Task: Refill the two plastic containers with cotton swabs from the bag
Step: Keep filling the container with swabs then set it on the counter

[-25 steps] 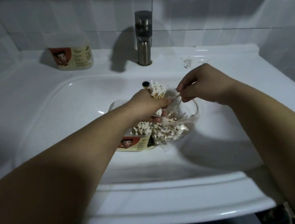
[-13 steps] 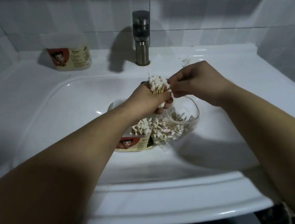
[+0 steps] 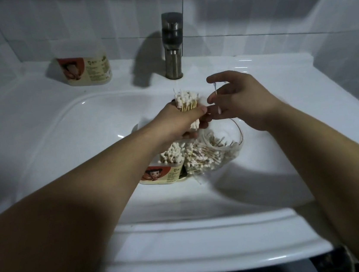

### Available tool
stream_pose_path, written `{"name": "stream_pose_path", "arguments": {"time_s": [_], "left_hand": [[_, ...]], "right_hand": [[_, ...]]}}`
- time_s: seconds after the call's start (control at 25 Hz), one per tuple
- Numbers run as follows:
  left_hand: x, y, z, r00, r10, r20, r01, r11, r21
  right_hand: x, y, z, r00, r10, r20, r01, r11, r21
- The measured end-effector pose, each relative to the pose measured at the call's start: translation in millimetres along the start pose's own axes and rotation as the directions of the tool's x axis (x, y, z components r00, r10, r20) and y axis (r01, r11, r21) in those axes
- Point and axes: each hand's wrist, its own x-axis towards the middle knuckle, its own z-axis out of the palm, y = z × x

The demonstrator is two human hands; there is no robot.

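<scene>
My left hand point(image 3: 180, 122) grips an upright bundle of cotton swabs point(image 3: 186, 101) over the sink basin. Just to its right, my right hand point(image 3: 240, 99) pinches a single cotton swab point(image 3: 216, 96) between thumb and fingers, the other fingers spread. Below both hands a plastic container point(image 3: 163, 171) with a cartoon label stands in the basin, holding swabs upright. Beside it on the right lies the clear bag point(image 3: 217, 153) with several loose swabs inside. A second labelled container point(image 3: 85, 68) stands on the ledge at the back left; I cannot make out its contents.
The white sink point(image 3: 65, 136) fills the view, with a steel tap point(image 3: 172, 46) at the back centre and tiled walls behind. The sink's front rim point(image 3: 205, 241) is near me, with dark floor tiles below it.
My right hand has opened its fingers and now lifts one swab clear beside the bundle. My left hand stays over the basin with its bundle.
</scene>
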Motion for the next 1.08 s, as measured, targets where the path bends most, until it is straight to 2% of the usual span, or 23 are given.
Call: {"name": "stream_pose_path", "arguments": {"time_s": [0.12, 0.24, 0.32, 0.4, 0.48, 0.56, 0.64, 0.76, 0.92, 1.08], "left_hand": [[0, 1, 2, 0.999, -0.032, 0.033, 0.036, 0.993, -0.117], [0, 1, 3, 0.998, -0.045, 0.036, 0.049, 0.991, -0.128], [0, 3, 4, 0.998, -0.062, 0.009, 0.063, 0.991, -0.117], [0, 3, 4, 0.995, -0.085, -0.049, 0.079, 0.991, -0.112], [2, 3, 2, 0.989, -0.095, -0.11, 0.083, 0.991, -0.106], [3, 2, 0, 0.987, -0.096, -0.127, 0.083, 0.991, -0.102], [3, 2, -2, 0.989, -0.097, -0.11, 0.088, 0.993, -0.078], [4, -1, -3, 0.993, -0.098, -0.072, 0.094, 0.994, -0.053], [2, -1, -2, 0.994, -0.105, -0.041, 0.104, 0.994, -0.035], [2, -2, -2, 0.995, -0.1, -0.016, 0.099, 0.995, -0.021]], "right_hand": [[0, 0, 2, 1.0, -0.017, -0.001, 0.017, 1.0, -0.013], [0, 4, 8, 0.996, -0.029, 0.083, 0.031, 0.999, -0.022], [1, 7, 9, 0.995, -0.024, 0.095, 0.032, 0.996, -0.087], [3, 8, 6, 0.997, 0.013, 0.073, 0.004, 0.973, -0.231], [2, 8, 3, 0.992, 0.082, 0.094, -0.028, 0.878, -0.478], [-1, 8, 2, 0.968, 0.177, 0.177, 0.006, 0.69, -0.724], [-6, 7, 7, 0.92, 0.261, 0.293, 0.11, 0.546, -0.831], [-9, 9, 17, 0.866, 0.332, 0.372, 0.158, 0.524, -0.837], [-4, 18, 25, 0.882, 0.323, 0.343, 0.167, 0.466, -0.869], [-4, 20, 26, 0.885, 0.31, 0.349, 0.154, 0.511, -0.846]]}}
